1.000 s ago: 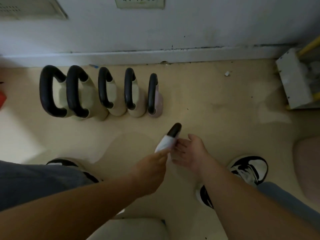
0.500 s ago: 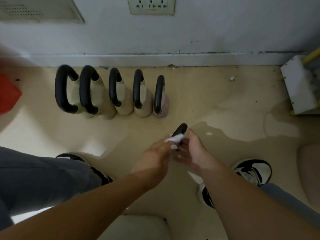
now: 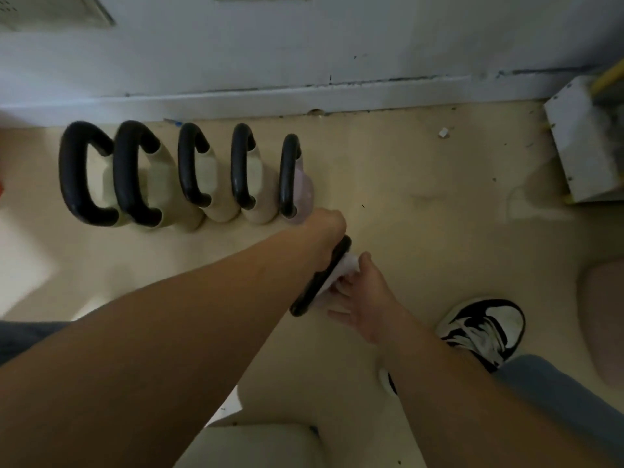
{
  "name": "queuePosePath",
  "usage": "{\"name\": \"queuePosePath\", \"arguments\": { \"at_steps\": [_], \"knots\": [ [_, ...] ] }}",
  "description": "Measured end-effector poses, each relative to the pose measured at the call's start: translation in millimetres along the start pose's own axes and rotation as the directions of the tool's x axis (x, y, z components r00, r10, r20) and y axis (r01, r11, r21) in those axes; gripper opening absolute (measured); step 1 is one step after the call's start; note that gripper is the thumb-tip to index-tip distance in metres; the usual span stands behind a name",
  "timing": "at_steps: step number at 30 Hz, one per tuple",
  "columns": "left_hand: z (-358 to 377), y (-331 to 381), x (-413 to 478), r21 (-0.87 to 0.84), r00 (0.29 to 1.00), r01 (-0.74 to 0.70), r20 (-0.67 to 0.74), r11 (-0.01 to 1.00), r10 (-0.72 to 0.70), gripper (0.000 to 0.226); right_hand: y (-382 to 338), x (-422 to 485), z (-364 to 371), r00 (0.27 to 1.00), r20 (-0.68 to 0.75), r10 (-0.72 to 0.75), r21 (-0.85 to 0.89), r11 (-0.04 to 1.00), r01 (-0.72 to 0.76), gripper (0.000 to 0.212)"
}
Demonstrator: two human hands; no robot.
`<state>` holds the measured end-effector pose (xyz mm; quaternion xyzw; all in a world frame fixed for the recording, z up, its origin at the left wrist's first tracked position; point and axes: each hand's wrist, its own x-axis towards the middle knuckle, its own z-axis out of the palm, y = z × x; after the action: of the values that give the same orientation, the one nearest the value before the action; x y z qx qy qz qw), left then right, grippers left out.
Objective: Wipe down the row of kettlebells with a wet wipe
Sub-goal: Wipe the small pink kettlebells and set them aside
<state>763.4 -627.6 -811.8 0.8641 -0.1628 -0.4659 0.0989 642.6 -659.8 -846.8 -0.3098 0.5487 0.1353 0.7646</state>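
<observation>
Hands: your left hand (image 3: 326, 236) clasped the black curved kettlebell handle (image 3: 314, 288); your right hand (image 3: 366, 300) pinched the white crumpled wet wipe (image 3: 347, 268) against that handle's side

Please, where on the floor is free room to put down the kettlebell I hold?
The widest bare floor lies right of the pink kettlebell, as far as the white box; only a small scrap lies there near the wall. Left of the pink one, the cream kettlebells stand packed. Around your shoe it is tight.
</observation>
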Motion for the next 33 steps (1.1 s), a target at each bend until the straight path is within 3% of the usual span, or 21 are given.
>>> {"name": "queuePosePath", "arguments": {
  "at_steps": [2,4,5,9,11,13,16,18,20,22,24,25,26,29,33],
  "knots": [
    [2,2,-12,-0.116,0.998,-0.036,-0.049,0.993,0.031,0.030,-1,3,2,1.000,-0.010,0.012,-0.021,1.000,-0.012,0.073],
    [9,-21,-31,-0.337,0.982,-0.170,-0.132,0.926,0.133,0.042,-4,6,6,0.999,-0.030,0.019,-0.022,1.000,-0.019,0.073],
    [17,-40,-45,-0.324,0.964,-0.247,-0.173,0.913,0.200,0.046,-5,5,9,0.999,-0.040,0.025,-0.013,1.000,-0.026,0.072],
    [38,-123,-85,-0.244,0.937,-0.311,-0.241,0.919,0.253,0.039,-11,-5,18,0.999,-0.014,0.034,-0.013,0.999,-0.034,0.065],
    [37,-143,-81,-0.210,0.932,-0.276,-0.297,0.938,0.208,0.038,-13,-11,22,0.999,-0.020,0.027,-0.020,0.999,-0.028,0.065],
    [23,-142,-76,-0.337,0.935,-0.198,-0.348,0.920,0.073,0.034,-12,-13,25,0.999,-0.035,0.002,-0.020,1.000,-0.003,0.062],
    [4,-120,-62,-0.605,0.931,-0.157,-0.355,0.781,-0.088,0.039,-7,-11,25,0.998,-0.053,-0.020,0.001,1.000,0.020,0.057],
    [-5,-95,-49,-0.643,0.912,-0.177,-0.393,0.745,-0.122,0.034,-4,-10,24,0.998,-0.059,-0.025,-0.014,1.000,0.024,0.057],
    [-13,-65,-38,-0.556,0.891,-0.248,-0.452,0.794,-0.038,0.029,-4,-10,22,0.998,-0.054,-0.036,-0.027,0.999,0.034,0.059],
    [-20,-33,-33,-0.340,0.854,-0.395,-0.478,0.853,0.205,0.031,-6,-11,21,0.999,-0.040,-0.030,-0.025,0.999,0.029,0.061],
    [-20,-11,-23,0.007,0.774,-0.539,-0.392,0.842,0.498,0.038,-6,-12,20,1.000,-0.011,-0.024,-0.008,1.000,0.024,0.064],
    [-18,-3,-17,0.177,0.766,-0.552,-0.279,0.815,0.579,0.041,-6,-10,19,1.000,0.007,-0.020,0.019,1.000,0.020,0.066],
    [-15,3,-11,0.306,0.798,-0.527,-0.144,0.793,0.586,0.038,-5,-7,16,1.000,0.020,-0.019,0.055,0.998,0.018,0.070],
    [-6,22,2,0.540,0.918,-0.388,0.154,0.747,0.366,0.026,-1,0,12,0.999,0.033,-0.009,0.213,0.977,0.001,0.077],
    [-5,39,8,0.614,0.948,-0.316,0.176,0.723,0.265,0.029,0,1,12,1.000,0.028,-0.003,0.268,0.964,-0.004,0.075]
  ]
}}
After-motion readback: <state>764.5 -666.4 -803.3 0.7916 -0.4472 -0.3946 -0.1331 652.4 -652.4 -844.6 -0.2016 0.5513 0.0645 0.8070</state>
